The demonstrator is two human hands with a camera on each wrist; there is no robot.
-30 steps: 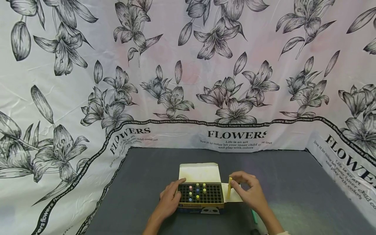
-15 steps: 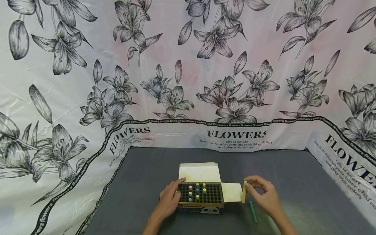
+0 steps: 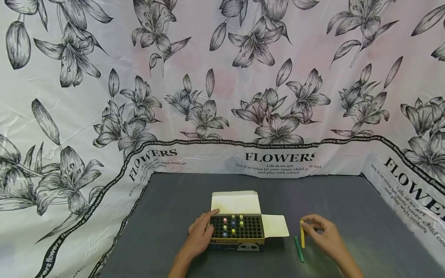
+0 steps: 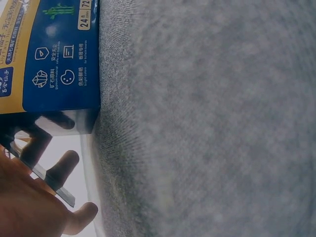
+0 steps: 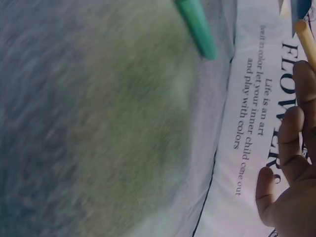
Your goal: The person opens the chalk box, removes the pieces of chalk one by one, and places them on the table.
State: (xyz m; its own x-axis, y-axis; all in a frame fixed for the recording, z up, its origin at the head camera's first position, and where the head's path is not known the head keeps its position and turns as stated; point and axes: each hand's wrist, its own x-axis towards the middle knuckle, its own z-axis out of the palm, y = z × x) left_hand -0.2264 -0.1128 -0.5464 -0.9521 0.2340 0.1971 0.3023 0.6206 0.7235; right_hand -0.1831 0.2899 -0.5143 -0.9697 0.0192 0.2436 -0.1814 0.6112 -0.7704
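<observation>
A blue-and-yellow chalk box stands at the middle of the table. Its black holed insert carries several pink, yellow and blue chalks in the left half. My left hand rests against the box's left end, index finger straight along the rim and thumb near the front corner; in the left wrist view the other fingers are loosely extended. To the right, my right hand pinches a yellow chalk stick upright between thumb and index finger. Just left of it a green chalk stick lies on the table.
The box's white lid is folded back, and a white side flap sticks out to the right. Grey cloth covers the table. A flower-printed curtain surrounds it at the back and sides.
My right hand has moved right, away from above the side flap, with the yellow chalk still pinched. The green chalk has come fully into view. My left hand has stayed on the box.
</observation>
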